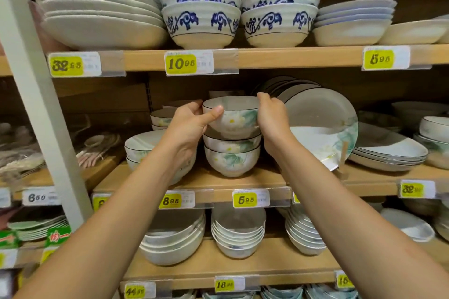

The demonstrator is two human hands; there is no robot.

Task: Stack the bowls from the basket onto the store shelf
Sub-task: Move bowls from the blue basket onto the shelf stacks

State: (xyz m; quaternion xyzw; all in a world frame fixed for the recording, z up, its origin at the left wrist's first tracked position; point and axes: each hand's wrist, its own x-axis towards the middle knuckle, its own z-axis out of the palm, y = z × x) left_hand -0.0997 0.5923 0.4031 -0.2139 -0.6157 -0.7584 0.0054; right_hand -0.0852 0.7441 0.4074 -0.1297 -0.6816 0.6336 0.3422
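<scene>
A white bowl with a dark rim and a green lotus print (234, 114) is held between both my hands, just above a stack of two matching bowls (232, 153) on the middle wooden shelf (243, 183). My left hand (192, 120) grips its left side, thumb across the front. On the right side, my right hand (272, 118) clasps it with fingers over the rim. The held bowl's foot sits in or just over the top bowl of the stack; I cannot tell if it touches. The basket is out of view.
A large plate (323, 128) leans upright just right of my right hand, with flat plates (388, 150) beyond it. Wider lotus bowls (141, 145) stand left of the stack. The upper shelf's underside (243, 58) hangs close above. A white upright post (41, 94) is at left.
</scene>
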